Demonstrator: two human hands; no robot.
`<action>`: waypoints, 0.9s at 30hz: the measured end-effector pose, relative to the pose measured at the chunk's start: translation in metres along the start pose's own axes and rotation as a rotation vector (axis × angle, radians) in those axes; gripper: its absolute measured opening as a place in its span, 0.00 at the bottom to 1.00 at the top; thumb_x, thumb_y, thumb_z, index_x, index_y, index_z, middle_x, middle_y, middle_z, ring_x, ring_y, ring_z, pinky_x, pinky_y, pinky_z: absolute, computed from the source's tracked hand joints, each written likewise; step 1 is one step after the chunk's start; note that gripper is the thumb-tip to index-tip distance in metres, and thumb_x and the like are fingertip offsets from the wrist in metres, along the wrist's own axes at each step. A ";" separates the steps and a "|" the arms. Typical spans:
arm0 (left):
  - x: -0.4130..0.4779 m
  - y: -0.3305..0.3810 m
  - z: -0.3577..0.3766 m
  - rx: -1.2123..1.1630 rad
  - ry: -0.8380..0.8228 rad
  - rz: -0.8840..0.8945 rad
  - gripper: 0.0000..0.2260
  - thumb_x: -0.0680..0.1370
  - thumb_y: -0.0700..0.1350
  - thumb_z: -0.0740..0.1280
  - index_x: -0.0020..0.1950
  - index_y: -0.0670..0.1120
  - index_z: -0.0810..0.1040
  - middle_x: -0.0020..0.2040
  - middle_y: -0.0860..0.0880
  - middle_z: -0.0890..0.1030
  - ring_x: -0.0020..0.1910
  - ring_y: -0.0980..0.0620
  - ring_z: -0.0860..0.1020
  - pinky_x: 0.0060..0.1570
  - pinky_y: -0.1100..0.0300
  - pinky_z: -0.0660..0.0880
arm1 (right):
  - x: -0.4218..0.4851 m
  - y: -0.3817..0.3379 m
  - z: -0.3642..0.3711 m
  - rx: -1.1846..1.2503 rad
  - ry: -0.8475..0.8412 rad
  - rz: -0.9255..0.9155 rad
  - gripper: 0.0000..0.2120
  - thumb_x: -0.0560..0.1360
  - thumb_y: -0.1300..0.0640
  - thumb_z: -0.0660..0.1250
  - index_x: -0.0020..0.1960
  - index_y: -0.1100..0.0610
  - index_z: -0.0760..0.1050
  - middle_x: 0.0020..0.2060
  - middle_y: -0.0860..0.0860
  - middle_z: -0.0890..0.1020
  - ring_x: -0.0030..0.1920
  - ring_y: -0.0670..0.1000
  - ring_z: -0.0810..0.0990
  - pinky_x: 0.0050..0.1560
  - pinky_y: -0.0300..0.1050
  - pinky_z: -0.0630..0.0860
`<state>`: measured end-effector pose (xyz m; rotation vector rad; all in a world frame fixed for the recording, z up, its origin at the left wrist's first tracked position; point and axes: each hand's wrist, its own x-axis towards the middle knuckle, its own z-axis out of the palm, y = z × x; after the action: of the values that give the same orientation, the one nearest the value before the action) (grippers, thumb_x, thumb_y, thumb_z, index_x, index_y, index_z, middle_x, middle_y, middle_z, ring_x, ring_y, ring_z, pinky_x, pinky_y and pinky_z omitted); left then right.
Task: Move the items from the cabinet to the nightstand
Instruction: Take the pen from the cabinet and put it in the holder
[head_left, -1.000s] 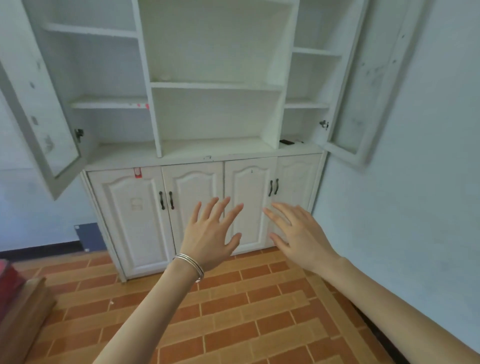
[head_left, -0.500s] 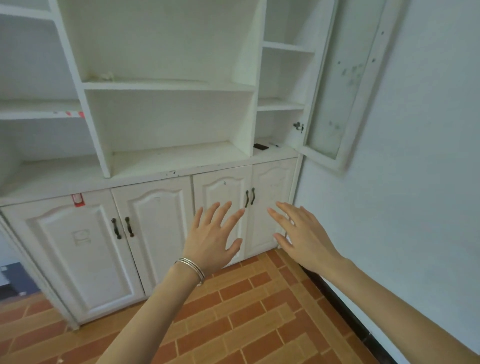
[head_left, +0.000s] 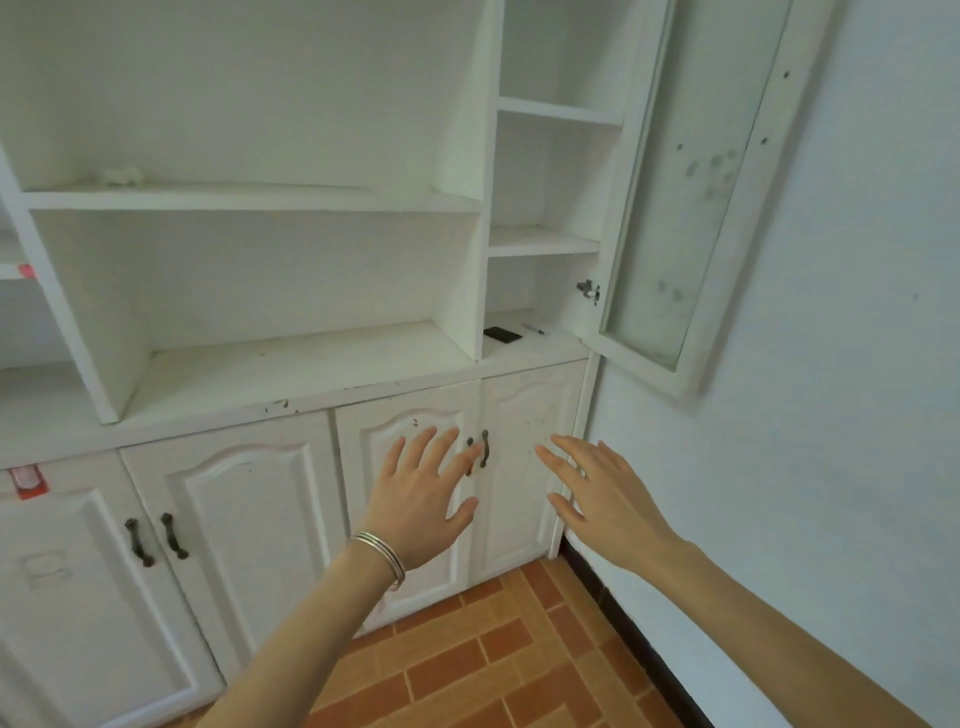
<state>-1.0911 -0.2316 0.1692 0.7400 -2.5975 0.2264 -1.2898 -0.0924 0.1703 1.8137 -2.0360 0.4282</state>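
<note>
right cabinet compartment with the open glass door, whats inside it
On its bottom lie a flat black rectangular object and a thin white pen-like stick, apart. Nothing shows on the white middle shelf; the top shelf hides its upper side from below.

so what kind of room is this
Probably a room in a home: a white cabinet with open shelves and low doors, a brick-patterned tile floor and a plain wall.

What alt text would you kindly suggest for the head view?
The left hand and right hand reach, open and empty, toward a white cabinet; a flat black item and a pen-like item lie on its lower right shelf.
</note>
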 end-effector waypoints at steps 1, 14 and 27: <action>0.020 0.002 0.003 0.002 0.018 0.002 0.27 0.73 0.60 0.54 0.69 0.53 0.70 0.65 0.45 0.75 0.64 0.41 0.72 0.62 0.41 0.68 | 0.012 0.016 0.002 0.001 0.012 -0.005 0.24 0.77 0.52 0.61 0.71 0.54 0.65 0.69 0.55 0.69 0.67 0.55 0.69 0.68 0.54 0.58; 0.185 0.014 0.102 -0.012 -0.043 -0.001 0.26 0.74 0.60 0.53 0.69 0.52 0.70 0.66 0.45 0.74 0.65 0.41 0.72 0.63 0.42 0.68 | 0.104 0.163 0.076 -0.002 0.057 -0.019 0.23 0.73 0.55 0.69 0.67 0.56 0.71 0.62 0.56 0.77 0.60 0.55 0.77 0.63 0.54 0.67; 0.397 -0.051 0.199 -0.046 -0.045 0.090 0.26 0.73 0.59 0.54 0.66 0.49 0.74 0.62 0.43 0.77 0.60 0.40 0.76 0.57 0.42 0.73 | 0.273 0.295 0.153 -0.083 0.074 0.062 0.22 0.72 0.55 0.71 0.65 0.56 0.73 0.58 0.54 0.79 0.56 0.56 0.78 0.56 0.51 0.74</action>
<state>-1.4391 -0.5126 0.1695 0.6198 -2.6725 0.1775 -1.6201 -0.3669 0.1714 1.6659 -2.0326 0.4153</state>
